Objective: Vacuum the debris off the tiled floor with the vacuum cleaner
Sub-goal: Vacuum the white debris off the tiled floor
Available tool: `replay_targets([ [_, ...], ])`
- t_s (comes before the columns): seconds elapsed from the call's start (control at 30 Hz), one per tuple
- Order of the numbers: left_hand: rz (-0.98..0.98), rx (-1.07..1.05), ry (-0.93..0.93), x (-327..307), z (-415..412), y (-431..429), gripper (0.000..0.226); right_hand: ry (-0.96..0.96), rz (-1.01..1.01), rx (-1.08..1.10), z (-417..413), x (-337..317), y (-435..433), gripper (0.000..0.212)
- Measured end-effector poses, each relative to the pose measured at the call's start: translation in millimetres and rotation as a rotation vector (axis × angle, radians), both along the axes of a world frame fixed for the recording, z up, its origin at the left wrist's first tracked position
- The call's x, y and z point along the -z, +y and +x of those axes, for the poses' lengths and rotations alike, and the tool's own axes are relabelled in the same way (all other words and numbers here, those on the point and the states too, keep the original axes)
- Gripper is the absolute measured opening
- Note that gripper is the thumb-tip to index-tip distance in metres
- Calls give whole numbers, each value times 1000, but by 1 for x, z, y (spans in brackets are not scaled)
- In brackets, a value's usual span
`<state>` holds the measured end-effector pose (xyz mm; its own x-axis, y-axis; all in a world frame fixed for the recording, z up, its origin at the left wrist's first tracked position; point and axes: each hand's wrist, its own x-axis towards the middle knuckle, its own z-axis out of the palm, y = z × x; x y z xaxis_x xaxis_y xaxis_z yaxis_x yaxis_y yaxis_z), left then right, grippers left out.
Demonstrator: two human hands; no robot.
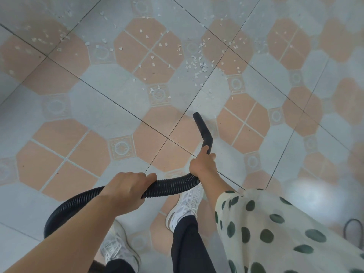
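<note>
A home interior, by the look of it: the tiled floor (102, 107) has a household pattern of grey and peach octagons with small ornamental squares between them, dark grout lines running diagonally, white debris (194, 63) scattered at the far side, and a person's white sneakers (187, 205) near

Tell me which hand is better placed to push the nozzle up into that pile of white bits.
Right. The right hand grips the rigid nozzle, whose tip points toward the debris ahead. The left hand holds the ribbed hose farther back, so it probably only manages slack.
</note>
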<state>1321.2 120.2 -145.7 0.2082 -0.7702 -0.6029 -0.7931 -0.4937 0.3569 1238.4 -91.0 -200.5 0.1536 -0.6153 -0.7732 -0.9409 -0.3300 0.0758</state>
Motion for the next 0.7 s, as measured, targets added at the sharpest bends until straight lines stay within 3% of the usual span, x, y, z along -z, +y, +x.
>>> replay_targets([
  [0.7,42,53,15,5,-32,-101,23,-57,-27,156,-49,7,-92,85],
])
